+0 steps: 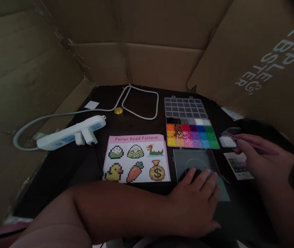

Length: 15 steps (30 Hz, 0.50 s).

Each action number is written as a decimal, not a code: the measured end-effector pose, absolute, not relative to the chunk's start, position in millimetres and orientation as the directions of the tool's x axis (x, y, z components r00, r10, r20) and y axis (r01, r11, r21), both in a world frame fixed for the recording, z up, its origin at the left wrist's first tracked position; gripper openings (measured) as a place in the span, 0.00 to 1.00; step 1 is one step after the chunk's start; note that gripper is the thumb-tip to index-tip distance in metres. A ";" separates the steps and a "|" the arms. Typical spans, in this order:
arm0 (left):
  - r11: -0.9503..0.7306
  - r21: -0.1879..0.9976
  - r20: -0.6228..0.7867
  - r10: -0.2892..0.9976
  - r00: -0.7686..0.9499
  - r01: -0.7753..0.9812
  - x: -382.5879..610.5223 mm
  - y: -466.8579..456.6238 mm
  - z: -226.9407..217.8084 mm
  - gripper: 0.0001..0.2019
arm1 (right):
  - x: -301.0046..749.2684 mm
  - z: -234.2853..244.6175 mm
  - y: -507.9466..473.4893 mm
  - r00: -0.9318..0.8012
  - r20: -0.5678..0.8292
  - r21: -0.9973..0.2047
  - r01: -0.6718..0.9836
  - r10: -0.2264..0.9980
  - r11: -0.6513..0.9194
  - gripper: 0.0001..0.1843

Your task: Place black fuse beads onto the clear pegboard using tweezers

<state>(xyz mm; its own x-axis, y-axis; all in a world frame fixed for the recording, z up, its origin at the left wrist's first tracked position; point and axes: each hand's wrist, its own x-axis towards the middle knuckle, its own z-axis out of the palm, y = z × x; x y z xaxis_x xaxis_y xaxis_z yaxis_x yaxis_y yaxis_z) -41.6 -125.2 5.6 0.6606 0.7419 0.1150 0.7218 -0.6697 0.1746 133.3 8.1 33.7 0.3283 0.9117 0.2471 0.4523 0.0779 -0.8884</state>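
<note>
My left hand (197, 201) lies palm down with its fingers stretched over a clear pegboard (185, 158). A dark shape shows under its fingertips, too covered to name. Between the fingers of my right hand (263, 156) is a pair of pink tweezers (259, 146). The tweezers' tips reach over a small white box (226, 142) whose clear lid (231, 131) stands up; what is inside cannot be made out. Just beyond the pegboard sits the bead case (192, 133), its clear compartment lid folded back and its cells full of coloured beads.
Left of the pegboard lies a pink-edged Perler bead pattern sheet (136, 138). A white power strip (71, 133) with plugs and a looped cable (158, 103) occupies the left and back. A gold disc (118, 111) and a printed card (237, 166) also lie there. Cardboard walls (162, 65) surround the dark table.
</note>
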 end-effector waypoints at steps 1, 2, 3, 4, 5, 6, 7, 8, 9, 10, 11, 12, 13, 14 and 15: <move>-0.665 0.182 0.104 0.745 0.659 0.724 -41.2 -125.4 4.8 0.34 | 133.8 33.4 8.8 0.332 0.244 -0.890 0.450 0.911 0.075 0.14; -0.661 0.191 0.088 0.748 0.658 0.725 -40.9 -125.6 4.0 0.35 | 134.6 32.8 9.5 0.335 0.242 -0.891 0.447 0.911 0.072 0.14; -0.657 0.199 0.072 0.750 0.658 0.727 -40.5 -125.8 3.4 0.35 | 135.7 31.9 10.3 0.332 0.238 -0.892 0.446 0.913 0.071 0.13; -0.654 0.205 0.063 0.751 0.657 0.728 -40.2 -125.9 3.0 0.35 | 137.0 30.8 11.2 0.325 0.231 -0.893 0.445 0.917 0.067 0.13; -0.650 0.210 0.061 0.754 0.653 0.731 -40.1 -126.0 2.8 0.35 | 138.4 29.3 12.2 0.319 0.226 -0.894 0.443 0.921 0.066 0.13; -0.647 0.213 0.066 0.757 0.650 0.732 -40.0 -126.1 2.8 0.35 | 139.9 27.7 13.2 0.312 0.223 -0.894 0.444 0.923 0.065 0.13; -0.645 0.214 0.074 0.760 0.646 0.734 -40.1 -125.9 3.0 0.36 | 141.3 26.1 14.2 0.305 0.220 -0.893 0.445 0.927 0.066 0.13; -0.645 0.216 0.080 0.760 0.645 0.733 -40.2 -125.7 3.2 0.35 | 142.5 24.7 15.0 0.295 0.217 -0.893 0.445 0.930 0.068 0.12; -0.646 0.219 0.081 0.759 0.646 0.731 -40.5 -125.4 3.5 0.35 | 143.5 23.7 15.8 0.290 0.219 -0.894 0.441 0.932 0.073 0.11; -0.647 0.224 0.075 0.757 0.649 0.729 -40.7 -124.9 3.7 0.35 | 144.4 22.9 16.4 0.281 0.221 -0.897 0.435 0.934 0.081 0.11; -0.646 0.230 0.068 0.756 0.651 0.728 -40.9 -124.4 3.9 0.35 | 145.2 22.5 16.9 0.273 0.227 -0.900 0.426 0.935 0.094 0.11; -0.645 0.237 0.061 0.756 0.652 0.726 -41.1 -123.8 4.0 0.36 | 145.9 22.4 17.3 0.266 0.232 -0.904 0.413 0.936 0.107 0.10; -0.641 0.246 0.053 0.758 0.650 0.727 -41.2 -123.1 4.1 0.36 | 146.6 22.3 17.7 0.260 0.235 -0.909 0.399 0.937 0.117 0.10; -0.637 0.253 0.045 0.760 0.648 0.728 -41.3 -122.5 4.2 0.36 | 147.3 22.2 18.0 0.259 0.235 -0.913 0.389 0.937 0.122 0.10; -0.634 0.259 0.040 0.760 0.648 0.728 -41.4 -121.8 4.3 0.36 | 148.1 21.8 18.2 0.255 0.231 -0.916 0.382 0.939 0.122 0.10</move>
<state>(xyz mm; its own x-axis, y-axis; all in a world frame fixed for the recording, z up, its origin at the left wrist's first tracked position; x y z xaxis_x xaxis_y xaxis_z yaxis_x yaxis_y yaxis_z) -41.4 -121.8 4.3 0.6484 0.7603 0.0396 0.7281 -0.6345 0.2594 148.1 18.2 21.8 0.2548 0.9390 0.2310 0.3816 0.1218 -0.9163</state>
